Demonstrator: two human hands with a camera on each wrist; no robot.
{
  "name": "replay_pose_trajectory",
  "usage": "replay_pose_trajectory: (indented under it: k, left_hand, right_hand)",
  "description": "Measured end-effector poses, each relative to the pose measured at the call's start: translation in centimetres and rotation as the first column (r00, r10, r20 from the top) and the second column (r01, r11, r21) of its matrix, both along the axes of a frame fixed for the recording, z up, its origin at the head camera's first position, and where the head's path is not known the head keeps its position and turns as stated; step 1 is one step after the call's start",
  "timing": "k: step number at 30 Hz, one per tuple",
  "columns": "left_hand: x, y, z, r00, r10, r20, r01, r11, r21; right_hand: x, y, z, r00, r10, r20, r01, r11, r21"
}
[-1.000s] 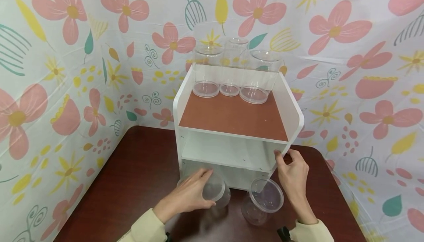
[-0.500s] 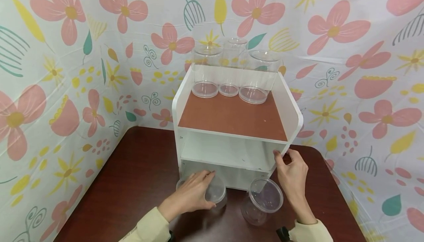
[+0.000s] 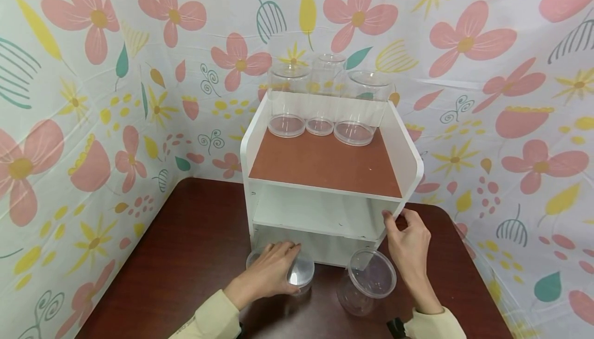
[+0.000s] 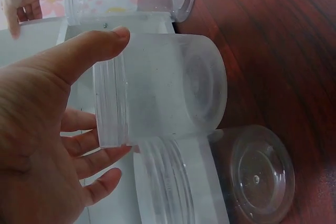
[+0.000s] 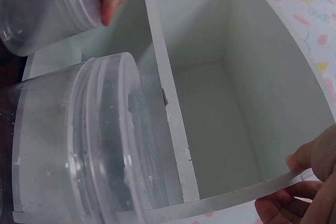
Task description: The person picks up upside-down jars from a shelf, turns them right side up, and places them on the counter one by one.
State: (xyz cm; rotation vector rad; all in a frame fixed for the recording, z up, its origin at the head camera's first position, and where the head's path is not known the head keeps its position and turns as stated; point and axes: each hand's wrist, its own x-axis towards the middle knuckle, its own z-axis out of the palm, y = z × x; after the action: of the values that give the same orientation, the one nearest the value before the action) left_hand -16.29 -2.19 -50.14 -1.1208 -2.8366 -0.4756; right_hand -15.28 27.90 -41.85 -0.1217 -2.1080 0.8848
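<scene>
Flowered cloth (image 3: 185,61) lines the walls behind a dark red table (image 3: 199,220), where a white shelf (image 3: 325,169) stands before me. The left hand (image 3: 266,273), spread lid-wide, grips a jar (image 4: 168,87) by the lid, thumb and fingers on opposite sides. The jar lies below the palm, in front of the shelf; lid up, base down, axis roughly upright. Whether it touches the table, I cannot tell. The right hand (image 3: 409,238) pinches the shelf's right side edge.
</scene>
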Motion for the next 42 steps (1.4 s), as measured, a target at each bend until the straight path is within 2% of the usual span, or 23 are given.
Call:
replay_pose_trajectory:
  k: [13,26,42]
  left_hand:
    - [-0.3,0.0,-0.7,1.000,-0.019,-0.022,0.019,1.000,-0.002]
    - [-0.5,-0.1,-1.1,1.000,-0.015,0.024,0.015,1.000,-0.023]
    - [-0.7,-0.1,-1.6,1.000,0.001,0.019,0.000,0.999,-0.036]
  right_hand:
    - [0.0,0.0,0.0,1.000,0.000,0.009,0.000,1.000,-0.005]
    - [0.1,0.0,0.1,1.000,0.003,0.010,-0.003,1.000,-0.006]
    - [0.1,0.1,0.0,1.000,0.004,0.004,-0.004,1.000,0.001]
